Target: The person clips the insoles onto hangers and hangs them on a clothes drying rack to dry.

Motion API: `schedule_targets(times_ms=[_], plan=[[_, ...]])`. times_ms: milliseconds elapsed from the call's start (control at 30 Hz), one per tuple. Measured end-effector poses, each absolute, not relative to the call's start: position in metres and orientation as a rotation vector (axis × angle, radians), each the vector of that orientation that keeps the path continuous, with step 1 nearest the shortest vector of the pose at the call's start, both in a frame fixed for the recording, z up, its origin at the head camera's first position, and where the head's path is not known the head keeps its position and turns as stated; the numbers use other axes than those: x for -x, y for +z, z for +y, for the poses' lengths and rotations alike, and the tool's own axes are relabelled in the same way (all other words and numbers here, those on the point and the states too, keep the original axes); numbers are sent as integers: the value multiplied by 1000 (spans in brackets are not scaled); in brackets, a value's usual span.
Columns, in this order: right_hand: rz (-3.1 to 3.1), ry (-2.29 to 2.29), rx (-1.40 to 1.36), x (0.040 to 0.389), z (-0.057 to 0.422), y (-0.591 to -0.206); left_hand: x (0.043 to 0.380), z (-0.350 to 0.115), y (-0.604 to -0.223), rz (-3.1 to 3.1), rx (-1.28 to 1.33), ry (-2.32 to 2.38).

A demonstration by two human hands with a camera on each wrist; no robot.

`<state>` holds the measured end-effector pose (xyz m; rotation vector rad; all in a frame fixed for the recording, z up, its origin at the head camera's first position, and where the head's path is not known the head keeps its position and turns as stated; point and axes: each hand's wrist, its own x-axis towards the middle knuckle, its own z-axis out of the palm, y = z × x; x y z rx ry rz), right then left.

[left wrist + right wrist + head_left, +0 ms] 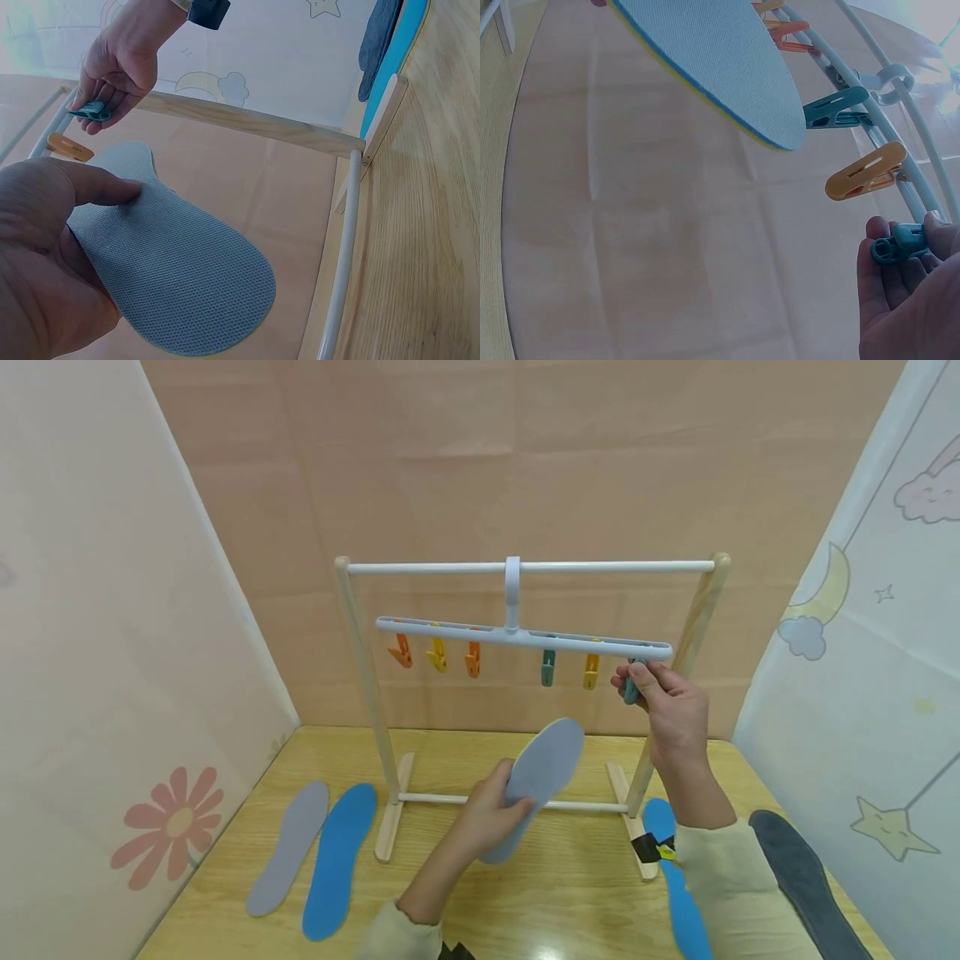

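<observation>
My left hand (491,810) grips a grey insole (547,762) between thumb and fingers, holding it tilted in the air below the hanger. In the left wrist view the thumb lies across the insole's textured face (187,262). At the right end of the white clip hanger (465,632), my right hand (675,706) pinches a teal clothespin (632,692). The same clothespin (900,244) sits between thumb and fingers in the right wrist view. Beside it hang a yellow clothespin (591,670) and another teal one (548,668). The insole is apart from the clips.
A wooden rack with a white top rod (615,566) carries the hanger. Orange (401,652) and yellow (437,656) clothespins hang on its left half. On the table lie a grey insole (288,852) and blue insole (341,860) at left, a blue one (686,910) and dark one (806,877) at right.
</observation>
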<state>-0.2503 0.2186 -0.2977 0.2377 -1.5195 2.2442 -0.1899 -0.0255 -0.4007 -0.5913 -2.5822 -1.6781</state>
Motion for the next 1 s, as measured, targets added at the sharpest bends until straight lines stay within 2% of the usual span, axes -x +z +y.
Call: schedule_targets(times_ms=[1000], plan=[[-1501,2266,-227,246,217,-296,192,12,-394,-2533,619,-1683]])
